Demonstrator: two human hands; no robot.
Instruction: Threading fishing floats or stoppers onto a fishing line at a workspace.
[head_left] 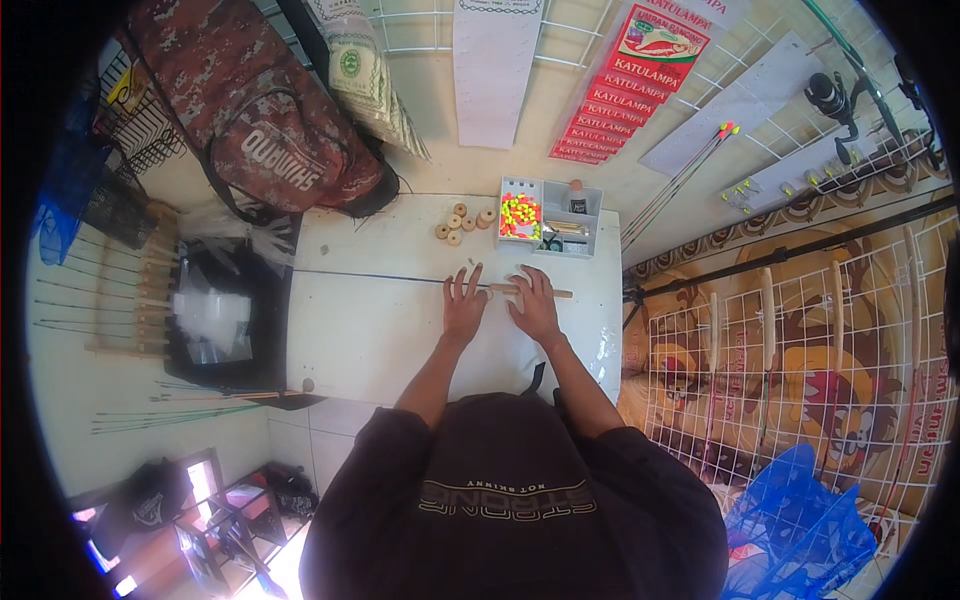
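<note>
A thin dark-blue fishing rod (380, 278) lies across the white table, with a light wooden or cork handle (562, 294) at its right end. My left hand (463, 308) is over the rod just left of the handle, fingers curved across it and thumb close to the handle's end. Around the handle, my right hand (535, 308) has its fingers on the far side and its thumb on the near side. A tiny pale piece (471, 262) shows by my left fingertips. The fingers hide part of the rod and handle.
Beyond my hands are several cork rings (455, 238) and a grey divided box (594, 210) with bright floats (520, 215). A camouflage bag (270, 130) stands at the back left. Plastic bags (212, 315) lie left of the table (350, 340); a wire rack (790, 350) stands right.
</note>
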